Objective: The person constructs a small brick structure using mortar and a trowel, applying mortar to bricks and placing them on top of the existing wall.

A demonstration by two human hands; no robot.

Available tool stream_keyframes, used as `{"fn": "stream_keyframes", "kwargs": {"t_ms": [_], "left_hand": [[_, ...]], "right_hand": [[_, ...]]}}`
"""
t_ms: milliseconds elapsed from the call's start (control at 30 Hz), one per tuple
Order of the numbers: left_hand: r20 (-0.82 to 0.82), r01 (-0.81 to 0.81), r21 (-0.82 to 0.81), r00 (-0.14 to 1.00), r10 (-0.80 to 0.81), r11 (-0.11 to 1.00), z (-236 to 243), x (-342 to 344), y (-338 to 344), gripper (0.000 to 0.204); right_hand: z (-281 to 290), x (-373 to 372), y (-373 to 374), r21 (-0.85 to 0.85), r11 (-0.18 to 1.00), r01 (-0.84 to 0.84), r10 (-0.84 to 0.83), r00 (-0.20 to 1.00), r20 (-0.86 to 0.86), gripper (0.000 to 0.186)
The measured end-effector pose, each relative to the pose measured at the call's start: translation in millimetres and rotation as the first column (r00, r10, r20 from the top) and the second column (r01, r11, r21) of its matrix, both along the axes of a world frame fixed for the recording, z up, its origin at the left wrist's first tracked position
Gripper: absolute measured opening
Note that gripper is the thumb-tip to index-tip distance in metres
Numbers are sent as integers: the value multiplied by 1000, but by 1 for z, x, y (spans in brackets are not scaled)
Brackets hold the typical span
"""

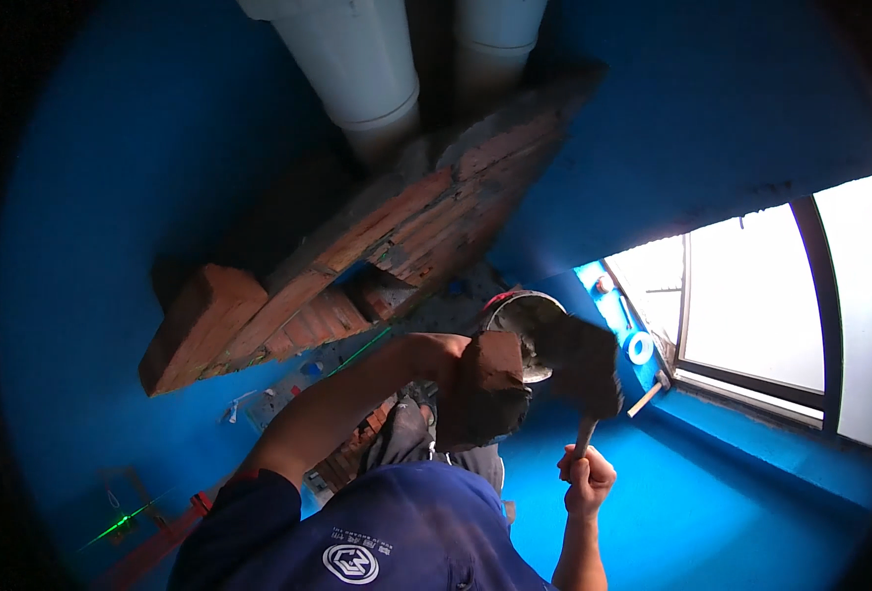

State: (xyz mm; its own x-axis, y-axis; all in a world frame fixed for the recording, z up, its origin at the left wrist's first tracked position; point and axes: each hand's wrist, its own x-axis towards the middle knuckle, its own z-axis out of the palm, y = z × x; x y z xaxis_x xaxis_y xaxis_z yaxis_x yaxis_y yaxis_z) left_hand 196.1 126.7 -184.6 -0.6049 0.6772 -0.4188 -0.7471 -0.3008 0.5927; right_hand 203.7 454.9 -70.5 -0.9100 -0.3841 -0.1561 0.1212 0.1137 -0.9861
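**Brick in one hand, trowel in the other, below a brick wall**

The brick [487, 389] is a reddish-brown block with rough, worn faces and a dark smear of mortar on its lower part. It is held up in the air just below and to the right of the brick wall [387, 246], in front of the bucket [527, 325]. The left hand [448, 357] is wrapped around the brick's upper left edge, fingers closed tight on it. The right hand [588, 478], lower and further right of the wall, is fisted shut around the wooden handle of a trowel [584, 369], whose dark blade, coated in mortar, stands just beside the brick's right face. Whether blade and brick touch cannot be told. Two white pipes [377, 59] rise behind the wall.
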Motion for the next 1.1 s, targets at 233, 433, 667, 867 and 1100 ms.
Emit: {"fn": "stream_keyframes", "kwargs": {"t_ms": [233,433,667,867,1100], "left_hand": [[28,-32,263,999,26,964,-20,-1,11,59],[-461,37,120,887,22,992,-32,6,8,61],[-274,-117,68,953,131,991,2,14,-18,65],[-469,-442,-73,806,360,894,34,31,-18,61],[-631,-689,-410,688,360,598,114,38,2,40]], "right_hand": [[11,-8,-4,358,930,83,128,839,-528,22],[17,-9,21,420,900,112,204,746,-634,20],[28,7,45,494,857,147,146,850,-507,19],[80,-1,30,479,861,171,69,894,-442,27],[94,21,-5,533,818,216,142,822,-551,24]]}}
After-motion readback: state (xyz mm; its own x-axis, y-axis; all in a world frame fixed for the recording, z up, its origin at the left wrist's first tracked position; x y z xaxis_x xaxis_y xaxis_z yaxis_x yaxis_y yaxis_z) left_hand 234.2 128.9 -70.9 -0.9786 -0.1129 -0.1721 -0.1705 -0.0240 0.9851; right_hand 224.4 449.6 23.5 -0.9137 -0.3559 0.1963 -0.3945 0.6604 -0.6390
